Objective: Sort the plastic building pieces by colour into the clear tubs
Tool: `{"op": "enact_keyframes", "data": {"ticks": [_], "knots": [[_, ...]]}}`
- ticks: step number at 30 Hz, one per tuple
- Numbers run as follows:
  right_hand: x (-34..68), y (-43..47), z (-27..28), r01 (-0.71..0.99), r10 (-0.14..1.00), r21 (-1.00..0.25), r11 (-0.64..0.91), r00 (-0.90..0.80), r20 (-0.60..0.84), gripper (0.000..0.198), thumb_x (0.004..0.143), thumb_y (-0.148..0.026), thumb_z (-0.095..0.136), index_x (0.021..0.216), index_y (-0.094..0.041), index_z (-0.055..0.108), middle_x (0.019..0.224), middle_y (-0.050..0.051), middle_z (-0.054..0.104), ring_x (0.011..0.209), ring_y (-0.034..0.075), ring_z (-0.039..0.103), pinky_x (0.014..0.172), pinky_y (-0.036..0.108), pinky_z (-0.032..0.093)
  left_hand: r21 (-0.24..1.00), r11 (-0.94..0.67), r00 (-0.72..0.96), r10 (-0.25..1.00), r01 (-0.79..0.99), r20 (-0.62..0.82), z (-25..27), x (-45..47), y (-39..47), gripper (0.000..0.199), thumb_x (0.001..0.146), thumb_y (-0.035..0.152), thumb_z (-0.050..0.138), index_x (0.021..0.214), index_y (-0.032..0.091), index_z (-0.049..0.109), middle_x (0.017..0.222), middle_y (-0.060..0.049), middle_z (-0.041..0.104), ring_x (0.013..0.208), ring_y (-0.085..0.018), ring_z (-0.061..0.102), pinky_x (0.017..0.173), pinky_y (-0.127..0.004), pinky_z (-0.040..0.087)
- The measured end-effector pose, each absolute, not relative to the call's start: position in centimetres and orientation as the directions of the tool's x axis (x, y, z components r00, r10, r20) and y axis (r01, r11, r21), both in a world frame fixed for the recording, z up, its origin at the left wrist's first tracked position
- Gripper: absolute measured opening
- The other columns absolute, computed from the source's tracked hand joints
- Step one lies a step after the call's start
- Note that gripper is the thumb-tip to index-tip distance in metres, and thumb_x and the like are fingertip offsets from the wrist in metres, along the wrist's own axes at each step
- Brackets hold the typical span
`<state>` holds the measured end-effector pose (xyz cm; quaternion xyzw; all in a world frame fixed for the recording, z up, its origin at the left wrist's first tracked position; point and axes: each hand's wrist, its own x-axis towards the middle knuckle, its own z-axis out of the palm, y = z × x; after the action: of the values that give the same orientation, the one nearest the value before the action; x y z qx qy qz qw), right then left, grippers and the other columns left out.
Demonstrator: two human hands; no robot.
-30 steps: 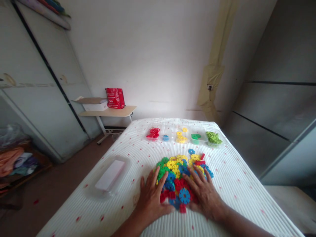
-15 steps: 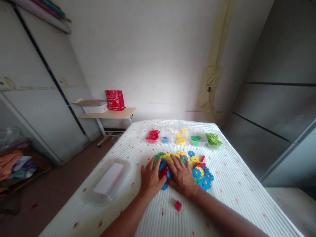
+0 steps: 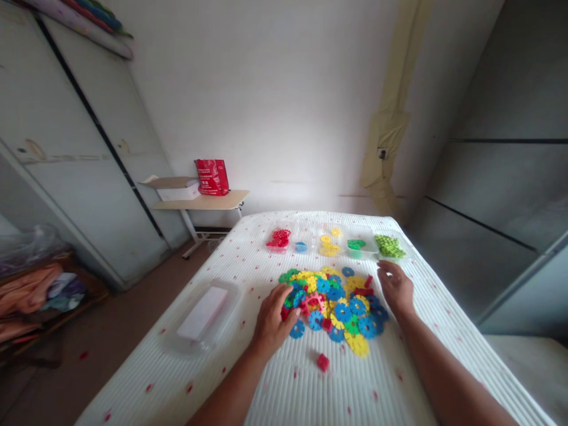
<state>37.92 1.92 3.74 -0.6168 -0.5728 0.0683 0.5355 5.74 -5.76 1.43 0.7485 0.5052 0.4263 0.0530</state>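
Note:
A loose pile of toothed plastic discs (image 3: 335, 291) in blue, yellow, green and red spreads over the white table, with some red pieces among them. At its left edge rests my left hand (image 3: 274, 316), thumb and fingers apart, touching the outer discs. To the right of the pile, my right hand (image 3: 397, 289) is raised just in front of the tub of light green pieces (image 3: 390, 245). Its thumb and fingertips are curled together; whatever may be between them is too small to make out. One red piece (image 3: 323, 362) lies alone nearer to me.
Along the far side stand clear tubs with red pieces (image 3: 278, 239), blue discs (image 3: 300, 246), yellow discs (image 3: 329, 248) and green discs (image 3: 356, 245). A clear lid or tray (image 3: 235, 291) with a white block (image 3: 203, 313) lies on the left. Beyond is a side table (image 3: 222, 201).
My right hand has left the pile and moved right and away from me, to the light green tub. The discs are now spread wider and flatter. My left hand stays at the pile's left edge.

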Motion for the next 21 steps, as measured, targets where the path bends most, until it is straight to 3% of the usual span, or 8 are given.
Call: {"op": "enact_keyframes", "data": {"ticks": [3,5,11,21], "knots": [[38.6,2.2,2.9,0.589,0.811,-0.807,0.037,0.454,0.369,0.037,0.067,-0.040,0.046,0.083,-0.015,0.068,0.073,0.009,0.068,0.068,0.022,0.061,0.065,0.032,0.045,0.517,-0.521,0.152,0.789,0.679,0.595,1.7,5.8,-5.8,0.034,0.083,0.027,0.047,0.116,0.021,0.053,0.121,-0.009,0.055,0.115,-0.020,0.050,0.098,-0.037,0.042],[38.5,2.1,2.8,0.583,0.822,-0.812,-0.013,0.469,0.323,0.037,0.065,-0.040,0.045,0.082,-0.016,0.068,0.070,0.008,0.068,0.068,0.023,0.061,0.066,0.032,0.044,0.506,-0.516,0.136,0.781,0.691,0.610,1.8,5.7,-5.8,0.028,0.084,0.024,0.044,0.108,0.020,0.058,0.116,-0.009,0.058,0.111,-0.019,0.052,0.095,-0.037,0.044],[38.1,2.0,3.0,0.664,0.855,-0.747,-0.030,0.404,0.325,0.035,0.066,-0.038,0.045,0.081,-0.018,0.069,0.078,0.008,0.070,0.072,0.022,0.061,0.065,0.030,0.044,0.432,-0.460,0.121,0.780,0.776,0.614,2.6,5.8,-6.2,0.025,0.081,0.021,0.046,0.097,0.021,0.065,0.104,-0.007,0.063,0.101,-0.019,0.056,0.089,-0.036,0.045],[38.0,1.9,2.7,0.748,0.892,-0.664,-0.002,0.302,0.337,0.034,0.070,-0.037,0.043,0.083,-0.019,0.069,0.076,0.007,0.069,0.068,0.021,0.061,0.060,0.029,0.044,0.243,-0.525,0.310,0.751,0.816,0.583,3.9,7.8,-7.0,0.027,0.079,0.016,0.051,0.090,0.034,0.069,0.108,0.000,0.061,0.111,-0.019,0.046,0.099,-0.043,0.030]]}}
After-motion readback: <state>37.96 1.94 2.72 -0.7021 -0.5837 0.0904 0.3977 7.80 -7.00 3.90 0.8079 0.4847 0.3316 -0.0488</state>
